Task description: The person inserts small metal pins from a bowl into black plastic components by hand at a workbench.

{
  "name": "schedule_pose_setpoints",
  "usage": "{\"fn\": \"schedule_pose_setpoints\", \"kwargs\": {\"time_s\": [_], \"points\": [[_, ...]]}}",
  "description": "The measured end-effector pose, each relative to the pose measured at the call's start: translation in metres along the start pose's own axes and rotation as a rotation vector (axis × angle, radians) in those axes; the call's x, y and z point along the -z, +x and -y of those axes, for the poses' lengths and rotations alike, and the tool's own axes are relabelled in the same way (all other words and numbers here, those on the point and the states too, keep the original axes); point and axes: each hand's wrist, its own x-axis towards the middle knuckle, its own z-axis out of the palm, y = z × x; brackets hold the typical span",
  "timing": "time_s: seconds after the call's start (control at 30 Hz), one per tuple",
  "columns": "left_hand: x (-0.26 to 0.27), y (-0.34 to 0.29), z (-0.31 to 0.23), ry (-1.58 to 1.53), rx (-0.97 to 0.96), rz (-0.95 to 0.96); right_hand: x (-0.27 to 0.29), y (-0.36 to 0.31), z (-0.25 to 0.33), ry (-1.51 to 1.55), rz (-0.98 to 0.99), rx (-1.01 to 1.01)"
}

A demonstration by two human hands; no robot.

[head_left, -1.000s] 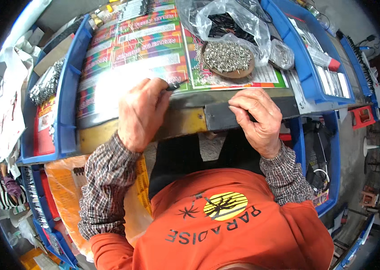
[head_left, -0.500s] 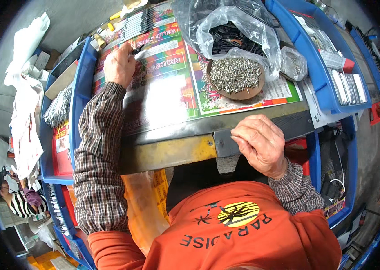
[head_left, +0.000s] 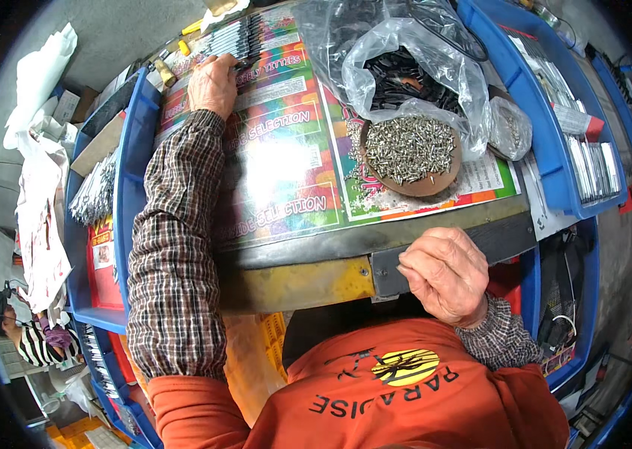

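My left hand (head_left: 213, 85) reaches to the far left of the table, fingers curled down at the near end of a row of thin silver strips with black ends (head_left: 231, 37). A black end shows beside its fingers, so it appears closed on one such strip, mostly hidden under the hand. In front of the table's near edge my right hand (head_left: 447, 275) is raised, thumb and fingers pinched together; anything inside is hidden. Beyond it, small silver metal pins or screws (head_left: 412, 150) lie heaped in a shallow brown dish (head_left: 411, 188).
Behind the dish, an open clear plastic bag (head_left: 361, 71) holds black pieces (head_left: 417, 86). Blue bins stand right (head_left: 507, 97) and left (head_left: 139, 142) of the table, with silver strips inside. A yellow-handled tool (head_left: 192, 28) lies far left. Another person (head_left: 39, 340) is in the left background.
My left hand has moved slightly farther away, up to the row of strips. My right hand stays pinched before the table edge, and the whole view has shifted a little.
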Motion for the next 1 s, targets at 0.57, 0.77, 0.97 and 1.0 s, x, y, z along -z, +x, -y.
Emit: {"fn": "schedule_pose_setpoints", "kwargs": {"time_s": [0.57, 0.77, 0.97, 1.0], "points": [[-0.007, 0.004, 0.005, 0.116, -0.036, -0.043, -0.003, 0.000, 0.003, -0.060, -0.014, -0.011], [0.017, -0.011, -0.010, 0.113, -0.073, 0.061, -0.006, 0.001, 0.004, -0.087, -0.010, -0.017], [0.048, 0.007, 0.008, 0.254, -0.241, -0.045, -0.005, 0.006, 0.012, -0.056, -0.027, 0.016], [0.057, 0.002, 0.011, 0.225, -0.279, -0.178, -0.007, 0.006, 0.009, -0.066, -0.037, 0.019]]}}
